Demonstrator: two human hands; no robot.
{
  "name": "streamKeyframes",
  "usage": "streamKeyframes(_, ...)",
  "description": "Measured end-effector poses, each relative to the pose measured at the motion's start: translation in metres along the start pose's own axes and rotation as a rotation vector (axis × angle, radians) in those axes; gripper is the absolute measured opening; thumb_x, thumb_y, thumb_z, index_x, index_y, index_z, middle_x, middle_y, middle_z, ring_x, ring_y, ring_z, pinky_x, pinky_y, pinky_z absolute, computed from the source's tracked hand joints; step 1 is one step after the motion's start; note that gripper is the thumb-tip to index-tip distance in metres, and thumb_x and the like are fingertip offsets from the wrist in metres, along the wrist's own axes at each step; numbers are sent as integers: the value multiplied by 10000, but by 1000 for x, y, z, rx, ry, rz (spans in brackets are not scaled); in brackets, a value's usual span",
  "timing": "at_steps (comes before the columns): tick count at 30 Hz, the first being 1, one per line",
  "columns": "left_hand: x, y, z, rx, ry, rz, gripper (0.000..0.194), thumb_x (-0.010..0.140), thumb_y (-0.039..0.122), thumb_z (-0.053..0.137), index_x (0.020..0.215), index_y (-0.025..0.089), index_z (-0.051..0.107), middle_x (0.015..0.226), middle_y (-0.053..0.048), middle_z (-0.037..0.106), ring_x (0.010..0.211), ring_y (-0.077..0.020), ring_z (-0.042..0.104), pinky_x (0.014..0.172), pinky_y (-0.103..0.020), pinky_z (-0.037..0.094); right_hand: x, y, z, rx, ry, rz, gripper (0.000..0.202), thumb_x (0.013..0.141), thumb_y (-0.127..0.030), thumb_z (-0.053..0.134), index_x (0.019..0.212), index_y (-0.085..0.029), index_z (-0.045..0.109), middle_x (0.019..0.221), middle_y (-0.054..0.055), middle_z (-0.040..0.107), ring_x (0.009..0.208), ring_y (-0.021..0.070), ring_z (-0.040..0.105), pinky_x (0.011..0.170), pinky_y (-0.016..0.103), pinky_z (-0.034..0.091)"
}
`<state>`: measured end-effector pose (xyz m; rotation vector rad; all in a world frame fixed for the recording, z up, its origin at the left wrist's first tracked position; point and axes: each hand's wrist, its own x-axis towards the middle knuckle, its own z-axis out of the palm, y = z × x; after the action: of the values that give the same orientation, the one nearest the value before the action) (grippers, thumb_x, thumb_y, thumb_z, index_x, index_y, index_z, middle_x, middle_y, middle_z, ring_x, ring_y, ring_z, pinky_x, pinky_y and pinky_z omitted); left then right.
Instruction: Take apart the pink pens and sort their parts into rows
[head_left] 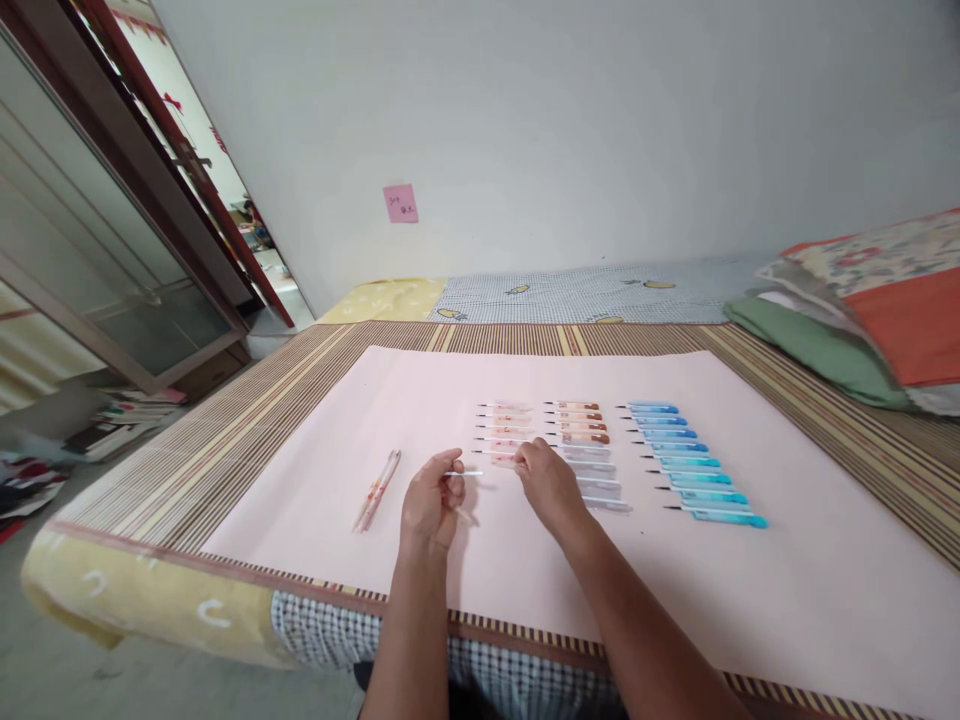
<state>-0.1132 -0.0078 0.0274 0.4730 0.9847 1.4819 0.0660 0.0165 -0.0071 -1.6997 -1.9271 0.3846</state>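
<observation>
My left hand [431, 500] is raised over the pink sheet, fingers closed on a thin white pen refill [471, 473] that points right. A pale, slim pen part [465, 515] shows just under these fingers; I cannot tell whether they hold it too. To the right, my right hand [551, 485] pinches at the end of a pale pink pen barrel [504, 462], low over the sheet. Beyond it lies a column of pink-patterned barrels [506, 428] with dark-tipped refills beside them. Two pink-patterned pens [377, 490] lie side by side to the left of my left hand.
Brown-ended pens [577, 425] and grey translucent pen parts [600, 475] form a middle column. Several blue pens [682, 440] line up farther right. Underneath is a pink sheet [300, 500] on a striped mat [247, 430]. Folded bedding [825, 350] sits at the right.
</observation>
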Motion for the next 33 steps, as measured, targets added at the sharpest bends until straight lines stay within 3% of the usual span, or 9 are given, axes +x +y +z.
streamKeyframes(21,-3,-4,7,27,-23,-18,262,582,263,822,777,113,731,648,4,617,423,-22,381,391,-183,225,-1,2,-1,45,-16,2,148,845,-70,619,874,-214,613,997,37,637,838,173,585,702,277,349)
streamKeyframes(25,-2,-5,6,30,-24,-17,273,581,272,815,783,107,736,651,3,618,419,-21,383,388,-182,221,-1,1,-6,198,28,-4,108,844,-108,602,835,-215,614,936,29,641,814,171,597,716,280,389)
streamKeyframes(28,-1,-7,5,47,-17,-29,270,590,271,808,786,101,731,654,-7,620,419,-27,396,384,-185,212,-3,-5,-15,438,67,-40,129,896,-228,587,774,-218,627,815,12,649,740,167,581,707,285,417)
streamKeyframes(31,0,-9,5,71,-31,-36,250,597,257,799,781,105,724,662,-14,626,429,-40,426,383,-185,211,-6,-15,-25,614,-17,-97,192,912,-328,614,767,-215,672,764,1,662,713,163,575,673,279,417)
streamKeyframes(33,0,-11,6,89,-38,-40,240,596,254,795,774,111,722,665,-13,630,432,-45,442,382,-182,221,-8,-21,-28,628,-100,-167,153,893,-292,640,777,-217,706,779,-1,674,739,161,590,685,273,419)
